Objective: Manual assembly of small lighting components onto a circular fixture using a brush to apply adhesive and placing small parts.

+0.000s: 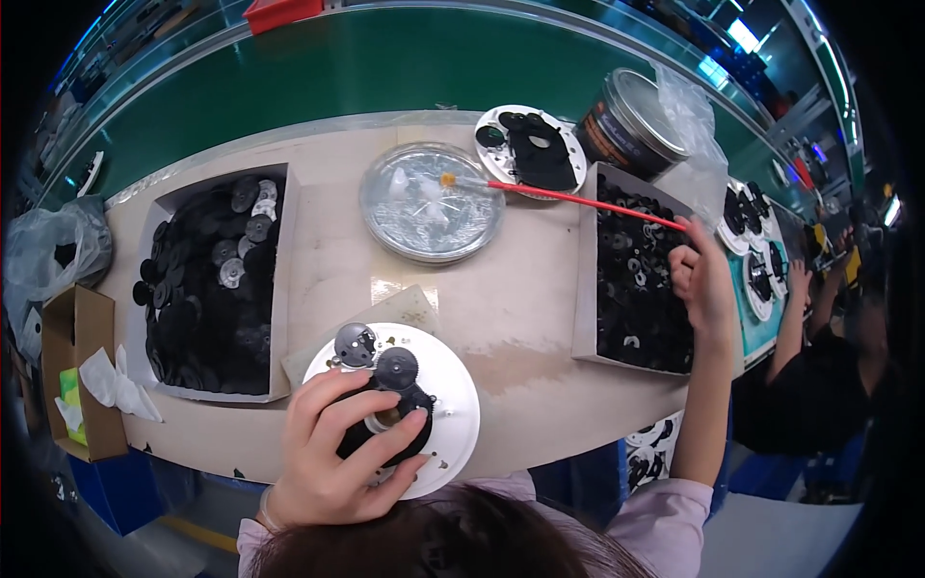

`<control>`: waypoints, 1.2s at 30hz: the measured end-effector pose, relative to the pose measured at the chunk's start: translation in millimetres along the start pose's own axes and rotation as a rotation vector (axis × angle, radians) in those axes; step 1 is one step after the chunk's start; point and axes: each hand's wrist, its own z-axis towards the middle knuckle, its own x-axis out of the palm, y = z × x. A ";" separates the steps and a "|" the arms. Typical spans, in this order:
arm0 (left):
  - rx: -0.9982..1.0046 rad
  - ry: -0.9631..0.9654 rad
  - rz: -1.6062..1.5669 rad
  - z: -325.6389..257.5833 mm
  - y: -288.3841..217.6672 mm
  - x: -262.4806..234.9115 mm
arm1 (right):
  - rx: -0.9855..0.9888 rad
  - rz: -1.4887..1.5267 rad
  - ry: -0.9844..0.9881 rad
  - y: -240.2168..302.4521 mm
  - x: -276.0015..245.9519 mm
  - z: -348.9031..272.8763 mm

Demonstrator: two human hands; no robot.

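Observation:
In the lower middle, a white round plate (455,409) carries several black gears and small brass-coloured parts. My left hand (337,448) lies over it, with fingers and thumb curled around a large black ring-shaped gear (416,445). Part of that gear is hidden under the fingers. My right hand (708,284) is raised above the right-hand box, its fingers curled at the end of a red-handled brush (588,201). The brush reaches left, and its yellowish bristle tip is over a round, clear-wrapped tin lid (429,226).
Left stands a box (281,289) of black and grey gears; right, a box (586,289) of small black parts. Behind are another assembled plate (488,159), a large tin (631,125) and a plastic bag (699,130). A cardboard box (96,332) sits far left. A co-worker's hand (799,281) is at right.

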 end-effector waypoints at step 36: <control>0.051 -0.048 -0.050 1.0 6.9 1.1 | -0.143 -0.349 0.572 4.5 100.2 -99.8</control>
